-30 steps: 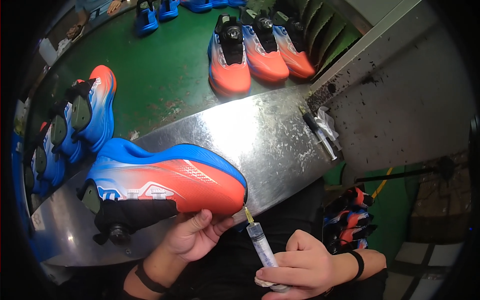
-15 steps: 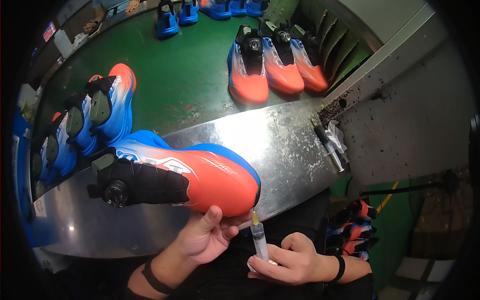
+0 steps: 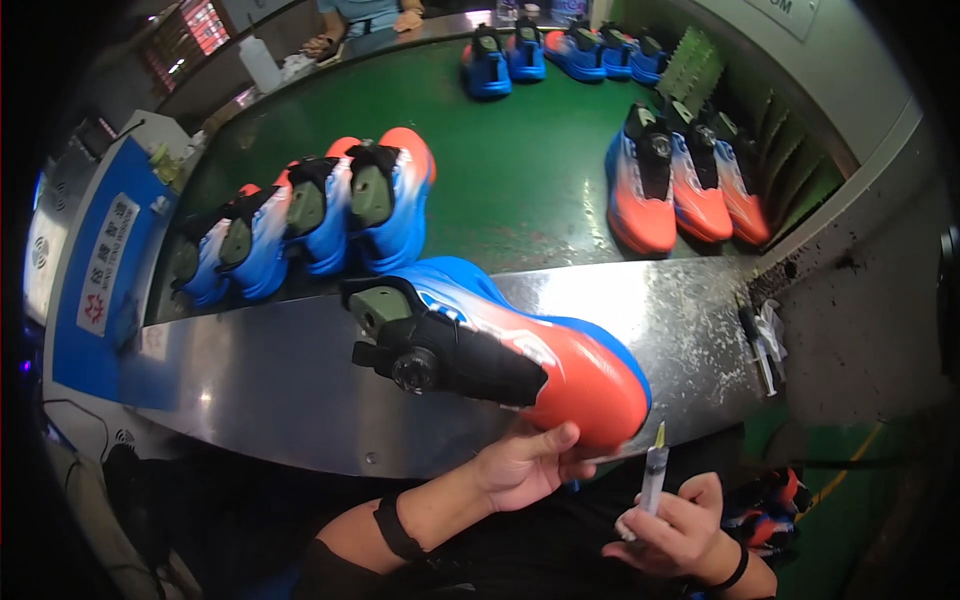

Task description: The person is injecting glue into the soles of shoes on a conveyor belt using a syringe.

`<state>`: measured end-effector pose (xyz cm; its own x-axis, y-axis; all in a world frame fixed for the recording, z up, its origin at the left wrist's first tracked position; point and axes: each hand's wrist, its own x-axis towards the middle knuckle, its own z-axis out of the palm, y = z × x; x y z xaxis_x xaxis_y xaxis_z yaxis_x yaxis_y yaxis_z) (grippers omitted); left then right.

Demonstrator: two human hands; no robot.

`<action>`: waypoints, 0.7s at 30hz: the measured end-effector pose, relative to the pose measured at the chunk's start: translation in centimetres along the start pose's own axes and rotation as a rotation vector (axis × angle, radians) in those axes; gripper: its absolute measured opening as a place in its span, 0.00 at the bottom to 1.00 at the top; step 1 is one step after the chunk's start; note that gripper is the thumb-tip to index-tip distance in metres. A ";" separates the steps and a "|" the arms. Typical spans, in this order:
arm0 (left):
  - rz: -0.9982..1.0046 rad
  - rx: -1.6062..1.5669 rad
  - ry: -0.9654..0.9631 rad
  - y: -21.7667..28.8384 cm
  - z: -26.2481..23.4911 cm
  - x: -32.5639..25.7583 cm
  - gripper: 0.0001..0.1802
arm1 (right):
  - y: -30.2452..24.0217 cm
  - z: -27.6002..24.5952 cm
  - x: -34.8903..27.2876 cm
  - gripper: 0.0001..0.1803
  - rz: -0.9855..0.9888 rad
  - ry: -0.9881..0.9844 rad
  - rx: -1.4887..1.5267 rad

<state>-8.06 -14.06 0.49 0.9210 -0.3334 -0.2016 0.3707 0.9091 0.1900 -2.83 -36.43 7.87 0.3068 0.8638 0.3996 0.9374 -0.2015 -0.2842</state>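
Far left: blue panel, then a row of four shoes on the green top, heels facing the wearer. White bottle up behind them, a co-worker's hand past that at the far edge. Nearer, the metal bench runs along the front. Shoe in work is above the bench's near side, lying heel to the left, toe to the right, dial and tongue turned toward the wearer; can't tell if its heel end bears on anything. Left hand is clamped on the toe end, thumb along the near side, other fingers under, partly hidden. Five more shoes stand at the back. Right hand is closed round the syringe, needle up; hands are apart from each other. What's changed: half a second ago the needle tip was at the toe's sole edge — now it's just beside it with a slim gap, and the shoe is tipped a bit more upright. So nothing is going onto that edge right now; can't tell if that spot is finished. View has also swung left. Further right: three shoes, toes to the wearer; a second syringe beside crumpled tissue on the bench end; more shoes low down, too blurred to count.
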 end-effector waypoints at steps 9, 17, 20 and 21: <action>0.156 0.414 0.391 2.6 1.2 -14.3 0.37 | 9.1 3.5 2.5 0.27 0.155 0.140 0.178; 0.330 0.610 0.270 9.9 3.0 -2.5 0.37 | 10.8 4.1 2.1 0.27 0.220 0.195 0.280; 0.355 0.597 0.303 13.4 3.2 6.3 0.25 | 10.5 4.0 2.4 0.27 0.238 0.214 0.251; 0.332 0.578 0.328 13.4 3.0 7.8 0.23 | 10.5 4.0 2.5 0.27 0.247 0.197 0.252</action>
<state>4.42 -5.16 4.34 0.9461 0.1097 -0.3046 0.1664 0.6424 0.7481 7.06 -34.57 2.41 0.5665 0.6938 0.4446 0.7690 -0.2514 -0.5877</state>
